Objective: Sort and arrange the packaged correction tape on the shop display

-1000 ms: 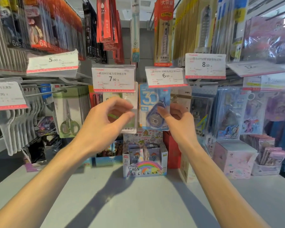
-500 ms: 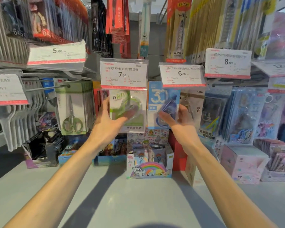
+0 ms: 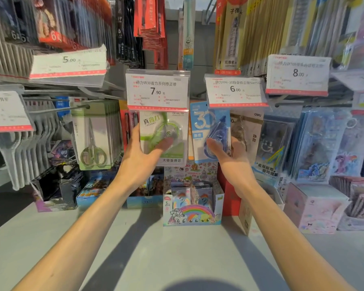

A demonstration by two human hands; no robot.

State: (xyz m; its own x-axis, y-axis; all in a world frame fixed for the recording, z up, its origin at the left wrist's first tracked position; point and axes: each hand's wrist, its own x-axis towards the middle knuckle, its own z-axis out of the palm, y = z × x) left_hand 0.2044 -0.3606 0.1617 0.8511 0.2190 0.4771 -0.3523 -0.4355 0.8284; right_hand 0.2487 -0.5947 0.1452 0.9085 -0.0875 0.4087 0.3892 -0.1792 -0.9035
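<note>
Two packs: green correction tape pack (image 3: 164, 138) and blue correction tape pack (image 3: 211, 134) hung side by side on hooks.
Handling: likely light, stiff card, slippery blister; best held by card edges.
Left hand (image 3: 142, 156): grip pinched green pack.
Right hand (image 3: 232, 159): grip pinched blue pack.

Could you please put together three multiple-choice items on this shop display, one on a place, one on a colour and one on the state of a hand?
1. Which price tag hangs above the green correction tape pack?
A. 5.00
B. 7.90
C. 8.00

2. What colour is the correction tape pack under the 6.00 tag?
A. Blue
B. Red
C. Yellow

3. What is the left hand doing?
A. Hanging idle
B. Resting on the shelf
C. Holding the green pack

Answers:
1 B, the 7.90 tag sits directly over it.
2 A, its card and dispenser are blue.
3 C, the thumb lies across the front, fingers behind.
</note>
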